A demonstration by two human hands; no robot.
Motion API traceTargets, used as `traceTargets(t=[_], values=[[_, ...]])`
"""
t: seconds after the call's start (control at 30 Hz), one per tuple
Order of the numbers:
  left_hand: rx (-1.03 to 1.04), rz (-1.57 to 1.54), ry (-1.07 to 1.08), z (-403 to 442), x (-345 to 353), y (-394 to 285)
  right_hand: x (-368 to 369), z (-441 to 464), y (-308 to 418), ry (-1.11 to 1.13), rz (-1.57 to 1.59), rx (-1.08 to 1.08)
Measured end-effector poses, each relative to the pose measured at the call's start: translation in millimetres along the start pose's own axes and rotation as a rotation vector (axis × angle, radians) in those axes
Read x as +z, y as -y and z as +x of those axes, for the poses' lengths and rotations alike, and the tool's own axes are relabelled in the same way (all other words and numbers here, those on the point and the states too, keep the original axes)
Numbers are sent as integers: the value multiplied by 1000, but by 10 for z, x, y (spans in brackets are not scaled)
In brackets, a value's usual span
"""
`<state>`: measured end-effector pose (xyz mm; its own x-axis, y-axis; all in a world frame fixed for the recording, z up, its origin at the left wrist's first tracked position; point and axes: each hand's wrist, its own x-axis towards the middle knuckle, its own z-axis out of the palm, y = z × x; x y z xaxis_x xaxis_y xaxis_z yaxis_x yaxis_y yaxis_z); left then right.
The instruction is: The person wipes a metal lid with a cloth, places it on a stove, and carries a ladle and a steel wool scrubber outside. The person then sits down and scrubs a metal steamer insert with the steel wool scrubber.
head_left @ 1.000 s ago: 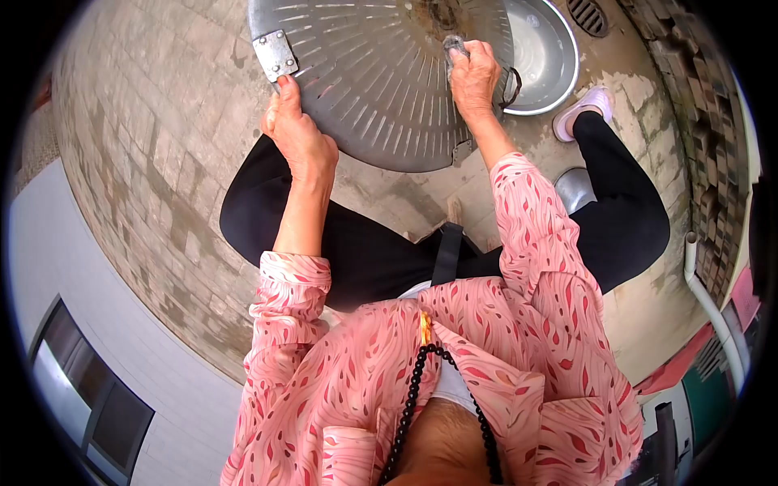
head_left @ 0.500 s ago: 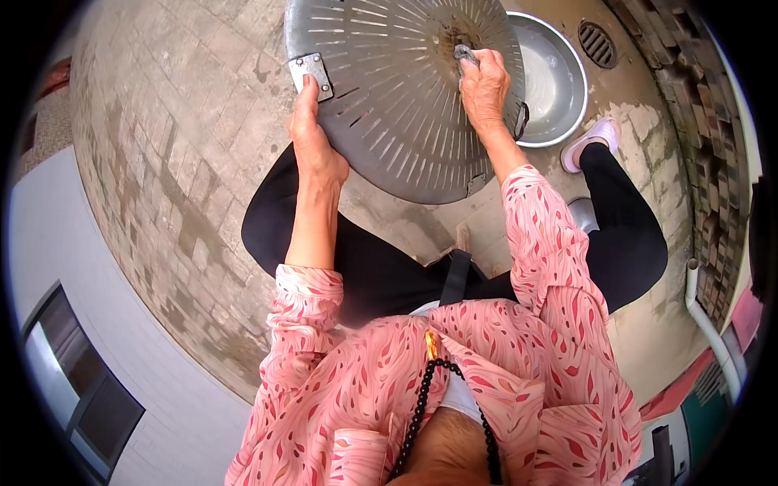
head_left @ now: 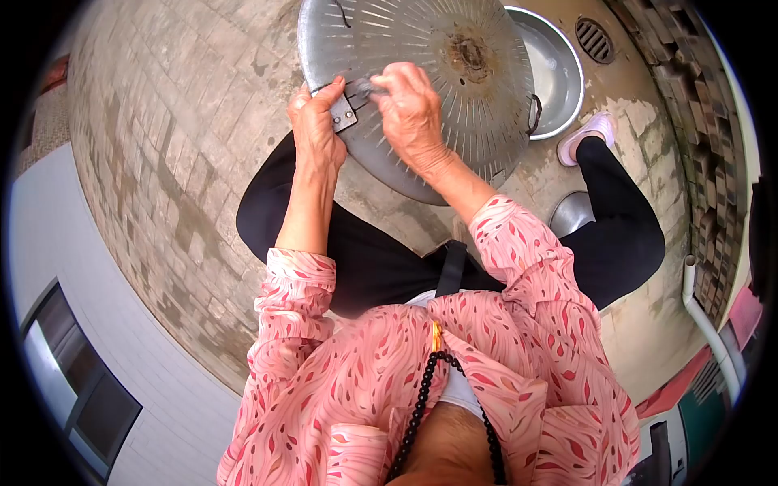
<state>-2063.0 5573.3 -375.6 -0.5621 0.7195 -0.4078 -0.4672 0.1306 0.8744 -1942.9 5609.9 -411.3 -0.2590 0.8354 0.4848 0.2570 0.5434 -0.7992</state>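
A large round metal steamer rack with slots radiating from its centre is held tilted above my lap. Brown stain marks its middle. My left hand grips the left rim, thumb on top beside a riveted metal bracket. Pinched in the fingers of my right hand is a small grey scouring pad, blurred by motion, against the rack close to that bracket. A thin dark wire loop sticks out at the rack's right edge.
Behind the rack's right side stands a metal basin holding some water. A drain grate is set in the paved ground near a stack of bricks. Beside my right leg lies a shiny metal object, partly hidden.
My right hand has moved left with the scouring pad, from the stained centre to near the bracket. The rack has turned and shifted slightly right; my left hand still holds its rim.
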Motion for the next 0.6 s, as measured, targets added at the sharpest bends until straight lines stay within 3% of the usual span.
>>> traceTargets(t=[0.03, 0.1, 0.23, 0.27, 0.37, 0.43, 0.53, 0.6], values=[[-34, -31, -1, -18, -10, -27, 56, -69, 246, 58, 109, -55], [-109, -84, -10, -87, -59, -78, 9, -95, 45, 104, 10, -100], [38, -50, -9, -50, -154, 55, -372, 103, -837, 41, -231, 264], [60, -49, -4, -49, -120, 67, -305, 80, -765, -12, -311, 233], [129, -31, -19, -99, -45, 55, -40, -39, -102, 23, -39, 5], [153, 15, -43, -148, -60, 63, -19, -30, -103, -22, -79, 13], [170, 12, -28, -147, -75, 115, -319, 151, -705, 24, -228, 224], [162, -13, -38, -160, -30, 117, -285, 69, -626, 51, -162, 199]])
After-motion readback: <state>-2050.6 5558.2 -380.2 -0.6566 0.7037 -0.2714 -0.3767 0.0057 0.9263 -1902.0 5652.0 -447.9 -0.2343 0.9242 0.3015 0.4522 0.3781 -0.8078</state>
